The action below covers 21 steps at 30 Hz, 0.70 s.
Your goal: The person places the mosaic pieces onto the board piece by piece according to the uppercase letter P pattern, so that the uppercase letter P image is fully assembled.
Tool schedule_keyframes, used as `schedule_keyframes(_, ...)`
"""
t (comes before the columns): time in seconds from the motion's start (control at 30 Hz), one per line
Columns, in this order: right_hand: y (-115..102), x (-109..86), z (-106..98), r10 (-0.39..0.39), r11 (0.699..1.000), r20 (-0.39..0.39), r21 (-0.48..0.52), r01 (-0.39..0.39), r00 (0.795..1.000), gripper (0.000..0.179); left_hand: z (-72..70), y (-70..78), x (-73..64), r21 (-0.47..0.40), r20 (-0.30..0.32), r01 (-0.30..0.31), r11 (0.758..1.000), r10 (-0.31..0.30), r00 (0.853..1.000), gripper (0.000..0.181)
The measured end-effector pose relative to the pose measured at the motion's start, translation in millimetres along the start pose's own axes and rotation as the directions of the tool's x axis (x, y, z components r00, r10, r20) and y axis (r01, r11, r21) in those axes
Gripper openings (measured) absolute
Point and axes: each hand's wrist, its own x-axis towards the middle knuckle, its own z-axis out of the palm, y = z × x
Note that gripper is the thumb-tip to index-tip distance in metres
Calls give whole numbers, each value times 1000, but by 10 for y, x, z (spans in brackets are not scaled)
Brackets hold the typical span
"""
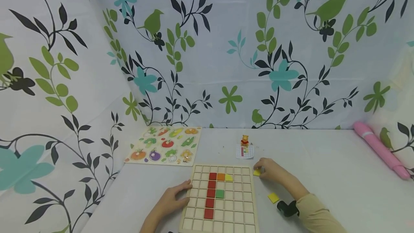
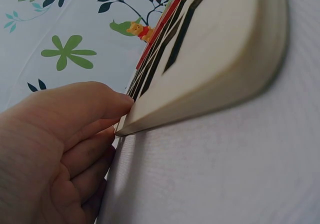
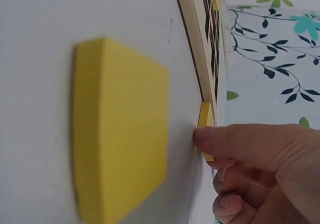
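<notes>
A wooden grid board (image 1: 237,206) lies on the table, with a column of several red tiles (image 1: 210,193), an orange tile (image 1: 221,177), a yellow piece (image 1: 228,178) with a slanted or curved edge, and a green tile (image 1: 220,193) in its cells. My left hand (image 1: 169,199) holds the board's left edge, thumb (image 2: 107,101) on the rim and the other fingers curled against the side. Beside the board's upper right edge, my right hand (image 1: 273,172) pinches a yellow tile (image 3: 205,115) between thumb and fingers. Another yellow tile (image 1: 273,197) lies loose nearer the right wrist.
Behind the board, a small bear figure (image 1: 245,141) stands at a paper card (image 1: 244,151) printed with a coloured grid pattern. A vegetable puzzle board (image 1: 178,145) lies at the back left. A pink tube-shaped object (image 1: 381,150) is at the far right. Patterned cloth (image 1: 207,82) hangs behind the table.
</notes>
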Motion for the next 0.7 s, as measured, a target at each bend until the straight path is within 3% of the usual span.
schedule_keyframes(0.17, -15, -19, -22, -42, 999, -3, -16, 42, 999, 21, 4, 7, -4, -23, 20, 35, 999, -34, 999, 39)
schedule_keyframes(0.4, -21, -28, -31, -63, 998, -7, 0, 63, 998, 22, -1, 5, 1, -27, 20, 23, 999, -23, 1000, 39)
schedule_keyframes(0.7, 21, -104, 12, -114, 993, -61, -52, 110, 992, 20, -1, 14, 1, -12, 20, 23, 1000, -23, 1000, 39)
